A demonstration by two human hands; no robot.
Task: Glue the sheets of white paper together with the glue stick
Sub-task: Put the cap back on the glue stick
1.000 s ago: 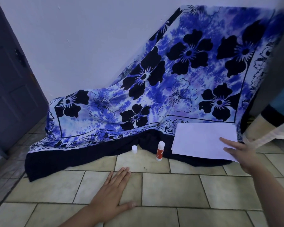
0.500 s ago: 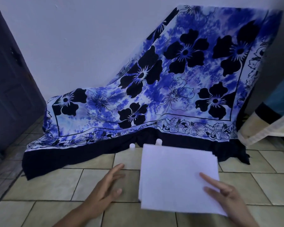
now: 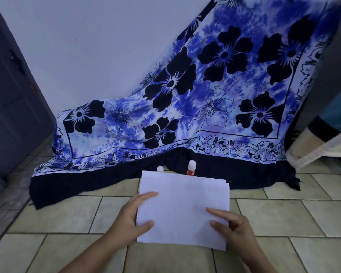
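A small stack of white paper sheets (image 3: 183, 205) sits in front of me over the tiled floor, its edges slightly fanned at the top right. My left hand (image 3: 134, 215) grips the stack's left edge, thumb on top. My right hand (image 3: 232, 227) holds the lower right edge with fingers resting on the top sheet. Just behind the stack an uncapped glue stick (image 3: 191, 168) with a red label stands upright, its base hidden by the paper. Its white cap (image 3: 160, 169) stands to the left, partly hidden too.
A blue floral cloth (image 3: 215, 99) drapes from the wall down onto the beige tiled floor (image 3: 57, 213) behind the glue stick. A dark door (image 3: 10, 91) is at the left. Folded fabric (image 3: 323, 142) hangs at the right edge.
The paper stack came from the cloth at the right to the floor in front of me. My left hand lifted off the tiles and took the stack's left edge.
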